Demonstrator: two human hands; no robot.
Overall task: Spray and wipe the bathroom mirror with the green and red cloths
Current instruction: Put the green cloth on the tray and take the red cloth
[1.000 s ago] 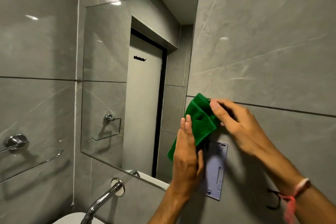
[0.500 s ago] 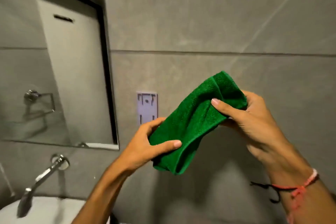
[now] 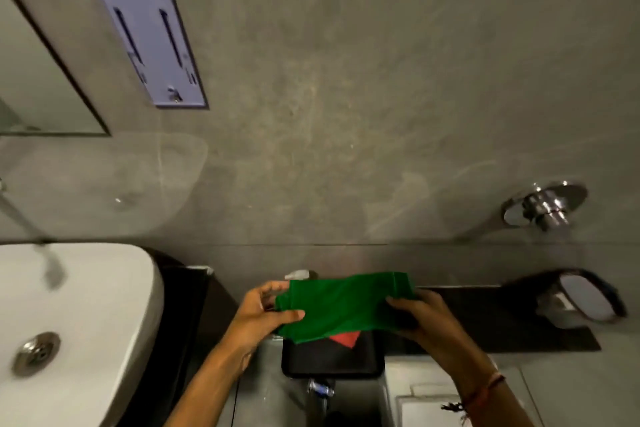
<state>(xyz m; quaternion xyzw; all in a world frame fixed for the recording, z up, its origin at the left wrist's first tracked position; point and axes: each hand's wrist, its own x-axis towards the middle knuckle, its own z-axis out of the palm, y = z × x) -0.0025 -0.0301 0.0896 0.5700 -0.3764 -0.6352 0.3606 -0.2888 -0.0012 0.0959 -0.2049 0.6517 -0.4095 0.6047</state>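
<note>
Both hands hold the green cloth [image 3: 341, 308] taut just above a black tray [image 3: 332, 362]: left hand [image 3: 258, 317] pinches its left edge, right hand [image 3: 420, 317] clamps the right. Red cloth [image 3: 344, 339] lies in the tray, mostly covered. Best lowered flat, folded, clear of red. Grey tiled wall [image 3: 346, 114]; sink [image 3: 69, 322] left; mirror [image 3: 34, 80] corner upper left.

Red cloth [image 3: 344, 338] largely hidden beneath green cloth [image 3: 341, 305]; spray bottle [image 3: 297, 274] mostly concealed at its 11 o'clock; mirror [image 3: 38, 94] and blurred faucet [image 3: 33, 229] cropped at 9 o'clock edge.
</note>
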